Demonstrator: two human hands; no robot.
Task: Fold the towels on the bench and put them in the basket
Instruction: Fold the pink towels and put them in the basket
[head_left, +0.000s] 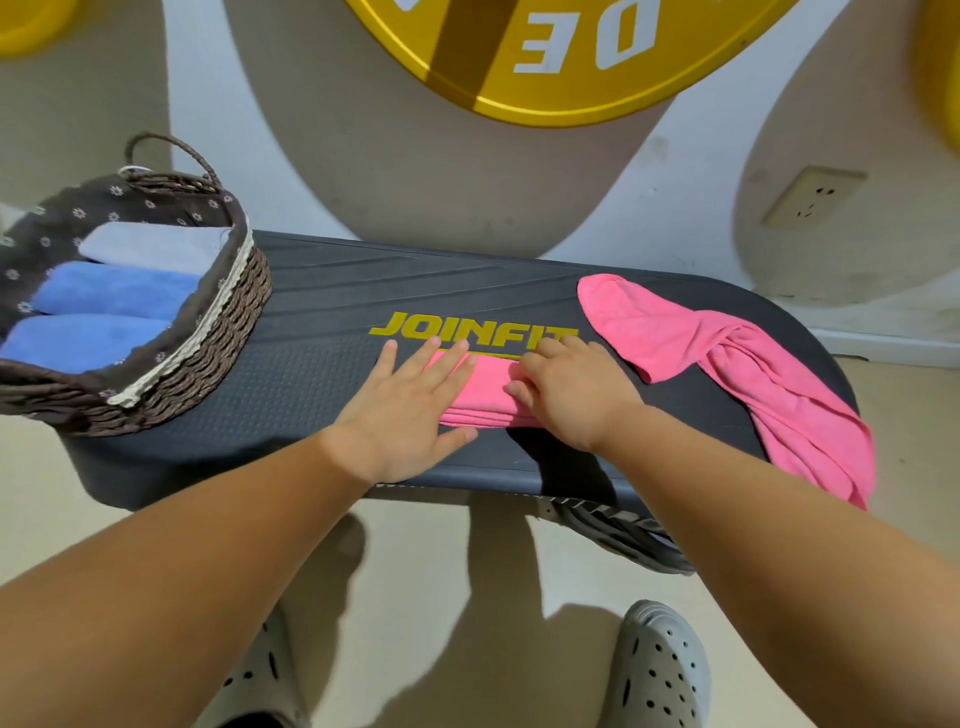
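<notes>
A small folded pink towel (485, 392) lies in the middle of the dark bench (322, 312). My left hand (410, 405) lies flat with spread fingers across its left end. My right hand (569, 392) presses on its right end, fingers bent down onto the cloth. A second pink towel (727, 358) lies crumpled at the bench's right end and hangs over the edge. The wicker basket (208, 358) stands on the left end with a grey towel (150, 247) and two blue folded towels (111, 291) inside.
The bench stands against a wall with a socket (813, 195) at the right. A large yellow disc (545, 52) hangs above. Below the bench are the floor and my grey clogs (662, 670).
</notes>
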